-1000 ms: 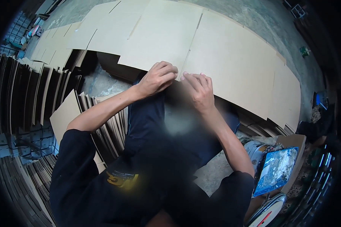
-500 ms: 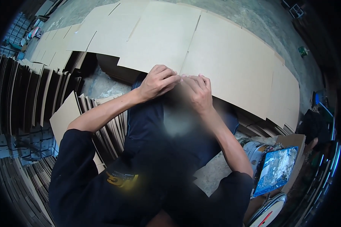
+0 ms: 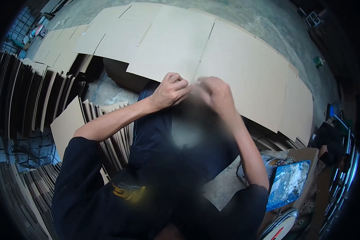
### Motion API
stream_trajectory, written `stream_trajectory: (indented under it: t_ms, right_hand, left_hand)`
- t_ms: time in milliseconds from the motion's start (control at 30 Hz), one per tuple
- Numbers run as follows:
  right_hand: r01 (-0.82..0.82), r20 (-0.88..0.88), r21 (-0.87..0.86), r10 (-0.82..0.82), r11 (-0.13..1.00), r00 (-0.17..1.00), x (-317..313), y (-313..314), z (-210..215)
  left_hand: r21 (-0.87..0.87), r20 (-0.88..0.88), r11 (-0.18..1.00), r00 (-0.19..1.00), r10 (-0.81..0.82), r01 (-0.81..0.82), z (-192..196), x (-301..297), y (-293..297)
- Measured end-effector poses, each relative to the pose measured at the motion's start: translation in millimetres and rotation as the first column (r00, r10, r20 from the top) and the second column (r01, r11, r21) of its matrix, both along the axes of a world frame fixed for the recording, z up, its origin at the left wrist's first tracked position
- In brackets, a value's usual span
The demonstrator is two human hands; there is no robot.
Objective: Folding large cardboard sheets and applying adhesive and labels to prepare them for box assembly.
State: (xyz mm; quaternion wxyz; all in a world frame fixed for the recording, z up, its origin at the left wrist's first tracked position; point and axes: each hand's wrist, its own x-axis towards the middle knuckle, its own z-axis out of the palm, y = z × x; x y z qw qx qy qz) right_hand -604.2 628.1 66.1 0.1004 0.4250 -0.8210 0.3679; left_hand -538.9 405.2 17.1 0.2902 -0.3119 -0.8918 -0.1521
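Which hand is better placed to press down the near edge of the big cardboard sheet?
Probably the left hand: it rests curled on the cardboard sheet right at its near edge. The right hand is blurred and its contact is unclear.

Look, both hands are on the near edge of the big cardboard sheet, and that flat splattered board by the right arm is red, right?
Not quite. The head view shows that the splattered board is blue, not red. The rest holds: the left hand and right hand are at the near edge of the big cardboard sheet.
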Motion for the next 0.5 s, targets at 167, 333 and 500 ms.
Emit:
stream_trajectory:
  t_ms: [167,333,500]
  right_hand:
    - [0.147,0.217,0.194,-0.188,0.970,0.958,-75.4,-39.5,32.7]
    - [0.245,0.117,0.448,-0.328,0.860,0.937,-110.7,-76.4,28.0]
    - [0.198,0.126,0.597,-0.334,0.778,0.934,-120.0,-84.6,39.0]
  left_hand:
    - [0.005,-0.012,1.000,1.000,0.014,-0.014,5.0,2.7,5.4]
    - [0.042,-0.019,0.999,0.999,0.028,-0.027,-0.5,1.8,5.9]
    - [0.020,0.043,1.000,0.999,0.009,-0.010,-1.4,-0.1,2.0]
